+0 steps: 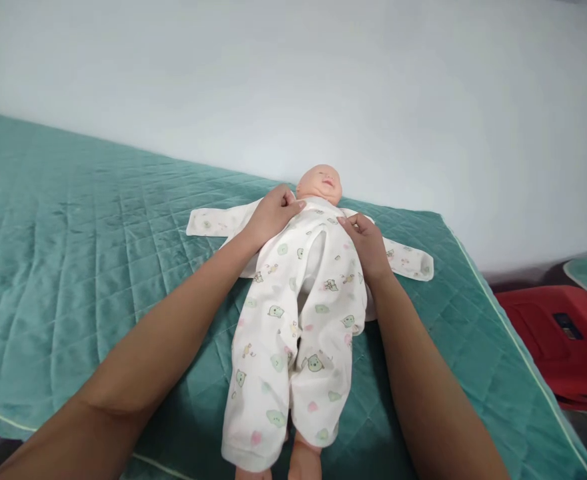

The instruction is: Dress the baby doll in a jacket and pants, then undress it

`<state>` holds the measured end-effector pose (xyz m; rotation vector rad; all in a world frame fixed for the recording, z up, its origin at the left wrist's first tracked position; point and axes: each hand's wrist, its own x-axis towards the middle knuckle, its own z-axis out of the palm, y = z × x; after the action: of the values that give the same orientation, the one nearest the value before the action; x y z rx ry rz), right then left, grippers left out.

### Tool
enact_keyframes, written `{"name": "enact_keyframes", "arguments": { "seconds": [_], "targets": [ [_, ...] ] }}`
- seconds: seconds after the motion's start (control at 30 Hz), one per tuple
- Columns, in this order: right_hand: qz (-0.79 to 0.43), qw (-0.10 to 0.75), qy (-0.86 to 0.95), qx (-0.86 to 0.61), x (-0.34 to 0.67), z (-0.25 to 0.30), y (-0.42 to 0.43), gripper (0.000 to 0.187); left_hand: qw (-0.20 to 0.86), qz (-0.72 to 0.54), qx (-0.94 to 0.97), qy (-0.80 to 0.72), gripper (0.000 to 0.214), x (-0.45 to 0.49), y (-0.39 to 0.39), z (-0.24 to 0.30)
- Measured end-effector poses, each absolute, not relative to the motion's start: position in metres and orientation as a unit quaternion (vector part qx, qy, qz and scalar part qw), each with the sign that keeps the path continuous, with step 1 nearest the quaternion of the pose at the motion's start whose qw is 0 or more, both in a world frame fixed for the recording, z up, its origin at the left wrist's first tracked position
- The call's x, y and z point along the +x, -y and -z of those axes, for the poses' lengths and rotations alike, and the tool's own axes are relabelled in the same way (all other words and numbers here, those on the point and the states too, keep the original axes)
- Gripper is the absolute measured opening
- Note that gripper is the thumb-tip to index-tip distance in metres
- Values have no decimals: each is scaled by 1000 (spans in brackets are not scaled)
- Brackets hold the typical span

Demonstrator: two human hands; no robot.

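Note:
A baby doll (320,183) lies on its back, head away from me and bare feet towards me. Over its legs and trunk are white baby pants (268,347) with green and pink animal prints and an open slit at the crotch. A matching long-sleeved top (211,221) is under them, its sleeves spread to both sides. My left hand (276,210) pinches the pants' upper edge near the doll's neck. On the other side my right hand (366,241) grips the same edge at chest height. The doll's hands are hidden in the sleeves.
A green quilted cover (98,253) lies under the doll, with a pale-piped edge at the right. Behind it rises a white wall (293,80). A red plastic object (548,333) stands beyond the right edge.

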<state>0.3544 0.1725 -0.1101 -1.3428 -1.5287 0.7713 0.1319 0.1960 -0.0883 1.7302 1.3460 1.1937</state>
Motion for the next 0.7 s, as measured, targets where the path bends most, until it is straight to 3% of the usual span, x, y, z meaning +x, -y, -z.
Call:
{"name": "enact_keyframes", "arguments": {
  "seconds": [0.2, 0.37, 0.5, 0.7],
  "targets": [
    [-383, 416, 637, -524, 366, 101, -155, 32, 316, -344, 740, -485, 23, 106, -180, 76],
    [-234, 397, 738, -493, 371, 103, -153, 24, 165, -338, 805, -459, 25, 101, -182, 80],
    [-109, 394, 778, -478, 369, 111, -162, 24, 213, -340, 787, -470, 23, 107, -189, 86],
    [-130, 356, 767, -517, 364, 111, -183, 32, 214, -365, 727, -541, 22, 114, -219, 95]
  ]
}}
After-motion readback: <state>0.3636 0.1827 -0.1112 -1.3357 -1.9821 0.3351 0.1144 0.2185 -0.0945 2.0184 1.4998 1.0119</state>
